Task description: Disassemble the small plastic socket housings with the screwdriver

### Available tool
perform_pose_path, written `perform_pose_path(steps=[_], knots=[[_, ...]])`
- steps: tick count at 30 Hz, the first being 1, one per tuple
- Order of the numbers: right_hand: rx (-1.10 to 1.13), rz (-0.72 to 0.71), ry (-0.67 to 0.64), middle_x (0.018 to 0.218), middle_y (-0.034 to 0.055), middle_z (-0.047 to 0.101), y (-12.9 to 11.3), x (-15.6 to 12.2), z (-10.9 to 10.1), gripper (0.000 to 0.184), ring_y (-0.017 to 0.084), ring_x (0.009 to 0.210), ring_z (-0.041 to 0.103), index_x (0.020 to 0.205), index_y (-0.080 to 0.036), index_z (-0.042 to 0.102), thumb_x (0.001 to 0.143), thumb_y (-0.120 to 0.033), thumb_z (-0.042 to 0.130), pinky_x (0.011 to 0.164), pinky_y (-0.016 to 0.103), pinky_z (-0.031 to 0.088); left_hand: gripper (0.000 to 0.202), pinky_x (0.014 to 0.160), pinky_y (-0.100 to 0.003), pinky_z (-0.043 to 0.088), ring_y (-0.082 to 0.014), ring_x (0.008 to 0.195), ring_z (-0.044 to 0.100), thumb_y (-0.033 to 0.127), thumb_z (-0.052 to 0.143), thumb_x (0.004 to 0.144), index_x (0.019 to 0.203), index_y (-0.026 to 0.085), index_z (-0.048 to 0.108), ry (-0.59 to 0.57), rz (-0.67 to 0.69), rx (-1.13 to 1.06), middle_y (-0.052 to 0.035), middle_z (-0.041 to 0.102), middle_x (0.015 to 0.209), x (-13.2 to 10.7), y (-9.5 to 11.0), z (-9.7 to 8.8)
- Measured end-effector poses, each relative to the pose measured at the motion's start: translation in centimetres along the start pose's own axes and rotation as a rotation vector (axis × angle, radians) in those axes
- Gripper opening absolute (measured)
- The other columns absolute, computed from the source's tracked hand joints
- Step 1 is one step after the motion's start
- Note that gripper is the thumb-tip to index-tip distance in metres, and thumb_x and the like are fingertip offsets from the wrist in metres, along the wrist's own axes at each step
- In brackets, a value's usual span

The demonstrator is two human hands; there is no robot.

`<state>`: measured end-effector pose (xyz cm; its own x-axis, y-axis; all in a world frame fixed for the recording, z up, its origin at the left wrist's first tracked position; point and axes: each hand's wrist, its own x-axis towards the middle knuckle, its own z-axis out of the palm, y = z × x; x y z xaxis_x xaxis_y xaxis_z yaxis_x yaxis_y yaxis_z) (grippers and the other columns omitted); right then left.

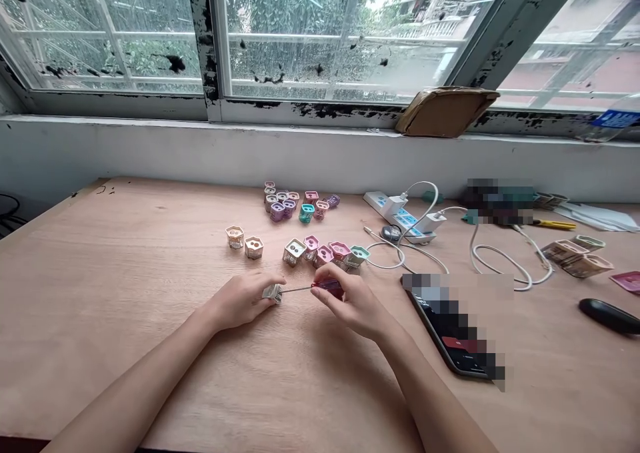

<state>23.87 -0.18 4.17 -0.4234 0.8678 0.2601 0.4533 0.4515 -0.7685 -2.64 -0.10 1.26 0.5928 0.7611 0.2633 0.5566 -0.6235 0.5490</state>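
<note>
My left hand [243,301] is closed around a small pale pot-like piece [273,294], tipped on its side toward the right. In my right hand [356,302] is a screwdriver [327,288] with a dark red handle, and its thin shaft reaches left to the pale piece. Whether the tip is inside the piece or only touching it, I cannot tell. Just beyond my hands stands a row of similar pieces: a cream one [295,252], several pink ones [324,256] and a green one [359,256]. Two beige pieces [254,247] stand farther left.
Purple, pink and teal pieces [307,213] cluster near the wall. A power strip [407,220] with white cables [480,248] lies at the back right. On the right are a phone [450,333], a black oblong object [610,316], beige pieces [585,264] and a yellow-handled tool [555,224].
</note>
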Motion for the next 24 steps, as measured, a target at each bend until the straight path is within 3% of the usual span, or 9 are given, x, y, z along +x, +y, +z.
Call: perform_pose_path(steps=[3, 7, 13, 17, 22, 24], knots=[[-0.008, 0.001, -0.024, 0.073, 0.0023, 0.065, -0.04, -0.04, -0.14, 0.012, 0.017, 0.063, 0.060, 0.088, -0.022, 0.057, 0.093, -0.033, 0.060, 0.056, 0.026, 0.046, 0.039, 0.092, -0.031, 0.054, -0.0214, 0.106, 0.070, 0.018, 0.065, 0.091, 0.130, 0.023, 0.059, -0.005, -0.006, 0.005, -0.0054, 0.072, 0.120, 0.08, 0.12, -0.04], [-0.089, 0.021, -0.011, 0.060, -0.0005, 0.057, 0.07, -0.07, -0.19, 0.025, 0.015, 0.054, 0.053, 0.078, -0.021, 0.056, 0.095, -0.039, 0.058, 0.050, 0.025, 0.039, 0.039, 0.095, -0.031, 0.054, -0.0206, 0.104, 0.070, 0.018, 0.065, 0.091, 0.129, 0.023, 0.060, -0.003, -0.004, 0.014, -0.0054, 0.071, 0.120, 0.12, 0.29, -0.15], [-0.087, -0.018, -0.032, 0.070, 0.0012, 0.063, -0.01, -0.20, -0.12, 0.012, 0.016, 0.059, 0.057, 0.087, -0.021, 0.057, 0.093, -0.031, 0.057, 0.054, 0.026, 0.041, 0.038, 0.094, -0.031, 0.054, -0.0215, 0.106, 0.070, 0.018, 0.065, 0.091, 0.129, 0.023, 0.060, -0.001, -0.009, 0.015, -0.0060, 0.072, 0.120, 0.02, 0.25, -0.17], [-0.165, -0.038, 0.009, 0.057, -0.0011, 0.055, 0.05, -0.26, -0.10, 0.028, 0.014, 0.050, 0.049, 0.076, -0.021, 0.057, 0.096, -0.040, 0.058, 0.049, 0.026, 0.033, 0.038, 0.094, -0.031, 0.054, -0.0219, 0.109, 0.069, 0.020, 0.064, 0.092, 0.130, 0.023, 0.060, -0.003, 0.000, 0.008, -0.0061, 0.071, 0.122, 0.00, 0.13, -0.11], [-0.163, -0.039, -0.051, 0.069, 0.0013, 0.065, 0.04, -0.30, -0.20, 0.011, 0.016, 0.057, 0.057, 0.091, -0.021, 0.060, 0.094, -0.031, 0.056, 0.053, 0.026, 0.038, 0.039, 0.094, -0.031, 0.054, -0.0214, 0.105, 0.070, 0.019, 0.065, 0.091, 0.129, 0.022, 0.060, -0.003, -0.011, 0.005, -0.0063, 0.072, 0.118, 0.05, 0.16, -0.13], [-0.172, -0.054, -0.037, 0.068, 0.0014, 0.065, 0.04, -0.32, -0.19, 0.013, 0.016, 0.057, 0.057, 0.087, -0.021, 0.059, 0.095, -0.031, 0.055, 0.053, 0.026, 0.038, 0.037, 0.093, -0.031, 0.054, -0.0214, 0.104, 0.070, 0.020, 0.065, 0.092, 0.129, 0.022, 0.061, -0.004, -0.008, 0.005, -0.0063, 0.072, 0.117, 0.07, 0.18, -0.16]])
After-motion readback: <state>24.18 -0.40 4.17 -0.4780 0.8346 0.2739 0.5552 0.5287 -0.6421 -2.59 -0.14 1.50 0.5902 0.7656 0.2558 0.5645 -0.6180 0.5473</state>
